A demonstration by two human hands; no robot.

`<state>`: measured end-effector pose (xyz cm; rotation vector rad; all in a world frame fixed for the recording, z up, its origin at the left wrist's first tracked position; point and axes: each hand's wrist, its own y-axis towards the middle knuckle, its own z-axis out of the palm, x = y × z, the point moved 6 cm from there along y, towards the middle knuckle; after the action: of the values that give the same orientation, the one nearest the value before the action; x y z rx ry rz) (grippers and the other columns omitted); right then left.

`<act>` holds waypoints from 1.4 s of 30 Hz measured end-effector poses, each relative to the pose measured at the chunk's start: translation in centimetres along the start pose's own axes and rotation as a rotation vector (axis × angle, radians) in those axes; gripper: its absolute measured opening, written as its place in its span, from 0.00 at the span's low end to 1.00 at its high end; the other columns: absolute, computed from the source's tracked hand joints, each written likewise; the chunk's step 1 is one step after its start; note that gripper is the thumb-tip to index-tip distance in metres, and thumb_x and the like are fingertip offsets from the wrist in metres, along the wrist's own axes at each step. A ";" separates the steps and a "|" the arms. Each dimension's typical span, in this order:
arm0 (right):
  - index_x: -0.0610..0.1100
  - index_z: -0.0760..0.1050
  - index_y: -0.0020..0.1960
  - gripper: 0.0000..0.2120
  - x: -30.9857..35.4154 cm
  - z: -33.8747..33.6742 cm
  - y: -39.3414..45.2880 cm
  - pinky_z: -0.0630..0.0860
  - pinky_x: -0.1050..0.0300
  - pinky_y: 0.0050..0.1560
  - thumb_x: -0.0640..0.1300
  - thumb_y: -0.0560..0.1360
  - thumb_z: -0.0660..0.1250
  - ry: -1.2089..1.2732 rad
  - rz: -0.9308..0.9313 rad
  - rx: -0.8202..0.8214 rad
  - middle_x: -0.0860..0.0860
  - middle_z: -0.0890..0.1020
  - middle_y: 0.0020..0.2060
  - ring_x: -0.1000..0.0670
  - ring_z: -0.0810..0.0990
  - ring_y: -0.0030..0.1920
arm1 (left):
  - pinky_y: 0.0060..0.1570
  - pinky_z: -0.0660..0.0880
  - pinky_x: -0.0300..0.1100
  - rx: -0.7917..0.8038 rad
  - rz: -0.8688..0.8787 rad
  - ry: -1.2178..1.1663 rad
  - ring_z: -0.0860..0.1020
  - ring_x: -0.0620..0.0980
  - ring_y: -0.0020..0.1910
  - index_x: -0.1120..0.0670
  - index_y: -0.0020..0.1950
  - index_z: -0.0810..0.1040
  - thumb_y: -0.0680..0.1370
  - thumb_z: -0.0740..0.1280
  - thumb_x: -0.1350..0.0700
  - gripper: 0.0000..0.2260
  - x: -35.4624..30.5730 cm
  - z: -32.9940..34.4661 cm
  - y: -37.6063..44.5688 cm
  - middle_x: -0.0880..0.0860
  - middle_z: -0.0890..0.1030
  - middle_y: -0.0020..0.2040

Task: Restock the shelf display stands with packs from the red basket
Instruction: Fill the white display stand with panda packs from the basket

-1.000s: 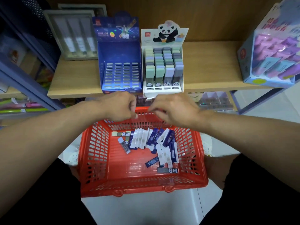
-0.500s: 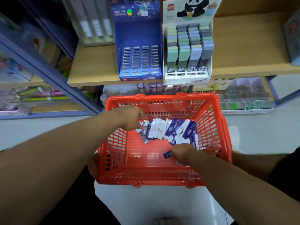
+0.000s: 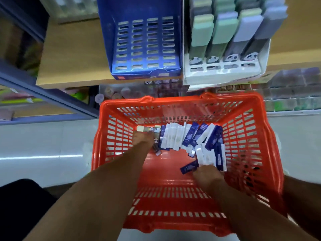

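Latticed plastic red basket (image 3: 260, 136), flat oblong packs (image 3: 184, 136), both hands inside

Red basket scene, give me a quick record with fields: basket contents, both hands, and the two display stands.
basket: red basket, on the floor below the shelf
contents: blue and white packs, a few panda packs
left hand: at the panda packs, grip hidden
right hand: among the blue packs, grip hidden
blue stand: slots empty
panda stand: mostly filled

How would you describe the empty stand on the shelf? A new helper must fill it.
On the wooden shelf above the red plastic basket, two cardboard display stands sit side by side. Take the blue one on the left: its slots are bare, while the white panda stand holds pastel packs.
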<state>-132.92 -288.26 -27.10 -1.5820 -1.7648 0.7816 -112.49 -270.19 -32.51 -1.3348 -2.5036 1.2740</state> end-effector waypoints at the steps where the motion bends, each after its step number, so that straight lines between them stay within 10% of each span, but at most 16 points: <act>1: 0.42 0.77 0.60 0.14 0.0 0.1 -0.1 0.74 0.49 0.57 0.36 0.81 0.55 0.003 0.002 -0.003 0.44 0.82 0.58 0.42 0.81 0.57 | 0.54 0.80 0.49 -0.045 -0.045 -0.004 0.82 0.58 0.56 0.59 0.66 0.74 0.64 0.70 0.32 0.40 0.6 0.7 2.0 0.57 0.82 0.61; 7: 0.41 0.77 0.61 0.14 -0.1 0.4 0.2 0.73 0.48 0.58 0.35 0.81 0.56 -0.044 0.019 0.019 0.43 0.80 0.59 0.42 0.79 0.58 | 0.51 0.81 0.49 0.083 -0.106 -0.039 0.81 0.59 0.58 0.60 0.66 0.72 0.76 0.68 0.43 0.26 -2.7 0.1 0.3 0.59 0.78 0.62; 12: 0.43 0.77 0.60 0.14 0.4 0.8 1.3 0.74 0.47 0.54 0.35 0.79 0.57 -0.051 -0.016 0.027 0.45 0.82 0.57 0.42 0.79 0.58 | 0.50 0.82 0.54 0.010 -0.125 -0.130 0.83 0.58 0.49 0.55 0.66 0.73 0.57 0.75 0.35 0.43 0.2 3.3 5.7 0.55 0.82 0.56; 18: 0.43 0.78 0.58 0.12 0.9 0.3 1.7 0.74 0.50 0.48 0.38 0.82 0.58 -0.148 -0.039 0.044 0.47 0.83 0.55 0.44 0.81 0.53 | 0.53 0.80 0.48 -0.100 -0.049 0.023 0.82 0.59 0.55 0.58 0.68 0.67 0.70 0.80 0.50 0.34 -2.3 -0.3 -1.3 0.57 0.80 0.58; 25: 0.42 0.77 0.60 0.12 2.1 -4.8 -1.4 0.76 0.51 0.53 0.37 0.80 0.60 0.011 -0.058 -0.020 0.46 0.81 0.57 0.44 0.81 0.56 | 0.42 0.75 0.43 0.066 0.231 0.017 0.81 0.53 0.46 0.56 0.49 0.78 0.73 0.76 0.47 0.15 -2.8 -3.1 -5.5 0.52 0.82 0.45; 34: 0.44 0.83 0.45 0.05 -0.9 -22.4 -10.1 0.79 0.55 0.43 0.42 0.76 0.69 0.260 -0.090 -0.243 0.50 0.84 0.40 0.48 0.82 0.42 | 0.31 0.72 0.39 0.460 0.545 0.465 0.74 0.49 0.27 0.54 0.36 0.72 0.75 0.76 0.52 0.15 -11.1 -12.1 -15.5 0.54 0.76 0.31; 42: 0.48 0.78 0.52 0.03 -7.3 -34.4 -23.2 0.72 0.57 0.39 0.45 0.80 0.66 0.332 -0.089 -0.708 0.57 0.82 0.40 0.56 0.79 0.40 | 0.40 0.75 0.43 0.215 1.059 0.592 0.81 0.50 0.38 0.55 0.43 0.80 0.73 0.77 0.50 0.11 -20.4 -20.8 -28.4 0.52 0.85 0.39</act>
<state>-119.81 -297.24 11.89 -1.9032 -1.9395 -0.1895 -110.99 -279.49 7.06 -2.5842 -1.1935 0.9120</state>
